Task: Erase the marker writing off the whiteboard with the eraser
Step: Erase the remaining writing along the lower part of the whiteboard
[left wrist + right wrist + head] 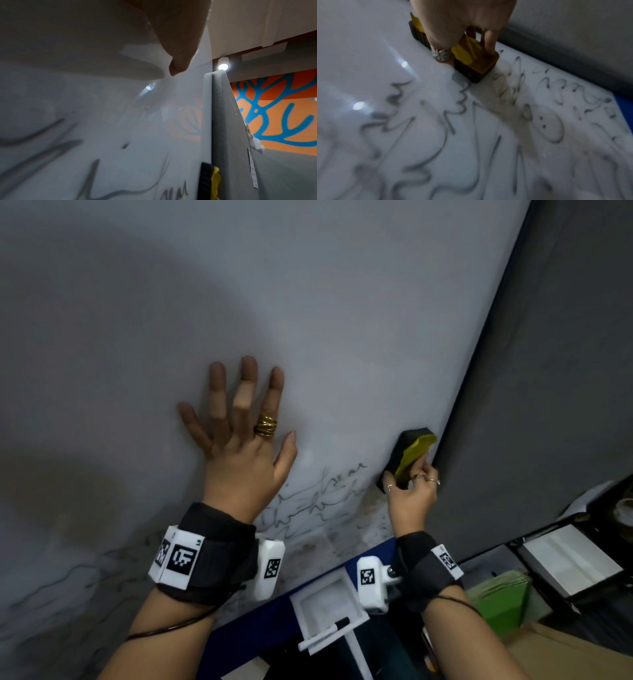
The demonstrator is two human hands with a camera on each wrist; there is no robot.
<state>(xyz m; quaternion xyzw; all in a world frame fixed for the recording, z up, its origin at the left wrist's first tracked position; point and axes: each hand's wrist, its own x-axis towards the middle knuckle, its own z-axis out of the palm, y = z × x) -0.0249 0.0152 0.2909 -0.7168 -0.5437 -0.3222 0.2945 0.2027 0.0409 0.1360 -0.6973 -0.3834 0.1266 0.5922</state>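
Gripping the eraser [412,455] between thumb and curled fingers, my right hand [411,491] holds it with its dark felt face flat against the whiteboard [308,302], close to the board's right edge where a grey panel [548,371] begins. On the right wrist view the yellow back of the eraser sits under my fingers [489,40], and its lower corner touches the top of the marker writing [318,494]. My left hand [239,433] lies flat on the board to the left of the eraser, fingers spread and straight, holding nothing; a gold ring [265,425] sits on one finger. The two hands are well apart, with a stretch of bare board and the upper lines of script between them. The writing runs in grey cursive loops below both hands, down toward the board's lower edge; I think a patch just under the eraser is smeared, though the blur there makes that hard to judge. Both wrists carry black straps with white tagged blocks [176,558]. Below the board's blue lower edge [274,607] hangs a white tray [329,607] with a marker [323,633] lying at its front. Further right lie a green folder [496,597] and a cardboard box [565,652].
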